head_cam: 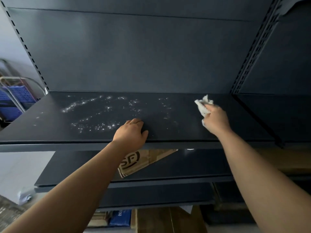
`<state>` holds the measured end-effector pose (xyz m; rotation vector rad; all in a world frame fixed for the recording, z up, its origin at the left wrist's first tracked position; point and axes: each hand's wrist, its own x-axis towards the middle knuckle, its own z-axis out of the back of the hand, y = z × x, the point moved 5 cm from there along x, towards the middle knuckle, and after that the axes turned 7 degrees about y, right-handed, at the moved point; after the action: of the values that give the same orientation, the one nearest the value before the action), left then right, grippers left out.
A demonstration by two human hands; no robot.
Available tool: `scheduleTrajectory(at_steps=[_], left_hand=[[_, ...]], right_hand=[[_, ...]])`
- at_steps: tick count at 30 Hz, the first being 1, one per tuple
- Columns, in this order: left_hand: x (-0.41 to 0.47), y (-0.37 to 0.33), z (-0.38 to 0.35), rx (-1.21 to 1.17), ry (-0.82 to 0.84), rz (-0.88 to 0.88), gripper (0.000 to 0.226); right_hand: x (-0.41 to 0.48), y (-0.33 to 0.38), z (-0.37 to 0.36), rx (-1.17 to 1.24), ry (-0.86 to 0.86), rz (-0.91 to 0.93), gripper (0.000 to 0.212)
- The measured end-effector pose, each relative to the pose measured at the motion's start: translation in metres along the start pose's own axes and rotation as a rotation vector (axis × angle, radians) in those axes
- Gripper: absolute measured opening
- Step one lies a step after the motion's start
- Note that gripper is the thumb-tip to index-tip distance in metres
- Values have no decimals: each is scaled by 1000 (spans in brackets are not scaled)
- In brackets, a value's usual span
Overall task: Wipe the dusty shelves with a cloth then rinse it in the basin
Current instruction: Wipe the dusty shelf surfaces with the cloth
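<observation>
A dark metal shelf [168, 105] spans the view at chest height, its left and middle parts speckled with glinting wet or dusty spots [94, 115]. My right hand [216, 120] is shut on a crumpled white cloth [202, 105] and presses it on the shelf's right part, near the back. My left hand [133, 132] rests palm down on the shelf's front edge near the middle, fingers spread a little, holding nothing. No basin is in view.
A lower dark shelf [193, 165] carries a cardboard box [143, 160] with printed letters. Perforated uprights [254, 47] frame the bay on the right. Blue plastic crates [15, 98] on a rack stand at far left. Boxes and a blue pack [120, 217] sit at the bottom.
</observation>
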<state>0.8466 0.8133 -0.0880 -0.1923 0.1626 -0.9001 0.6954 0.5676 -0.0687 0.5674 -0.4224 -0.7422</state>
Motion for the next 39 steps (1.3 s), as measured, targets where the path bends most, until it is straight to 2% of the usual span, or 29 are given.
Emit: scheduleTrajectory(at_steps=[3, 6, 11, 16, 19, 23, 26, 30, 35, 39], left_hand=[[1, 1, -2, 9, 1, -23, 49], [0, 3, -4, -3, -10, -36, 52], [0, 5, -6, -21, -9, -44, 53], [1, 3, -3, -18, 6, -37, 52], [6, -3, -2, -12, 13, -34, 50], [16, -16, -2, -1, 21, -31, 47], [30, -24, -2, 25, 27, -19, 46], [51, -27, 1, 56, 40, 19, 48], [70, -25, 1, 37, 42, 85, 47], [74, -22, -3, 13, 1, 96, 49]], right_hand=[[-13, -28, 1, -119, 46, -131, 63], [-25, -9, -18, -113, 14, -55, 60], [-43, 47, -59, -10, 74, 91, 55], [-49, 58, -56, 159, 112, 107, 74], [-45, 35, -39, 0, 80, 120, 64], [-29, -10, -16, -113, 22, 11, 50], [-10, -41, 3, -83, -9, -98, 51], [25, -65, 8, -80, 0, -146, 54], [76, -65, -6, -169, 50, -107, 45], [96, -29, -33, -229, 137, -27, 46]])
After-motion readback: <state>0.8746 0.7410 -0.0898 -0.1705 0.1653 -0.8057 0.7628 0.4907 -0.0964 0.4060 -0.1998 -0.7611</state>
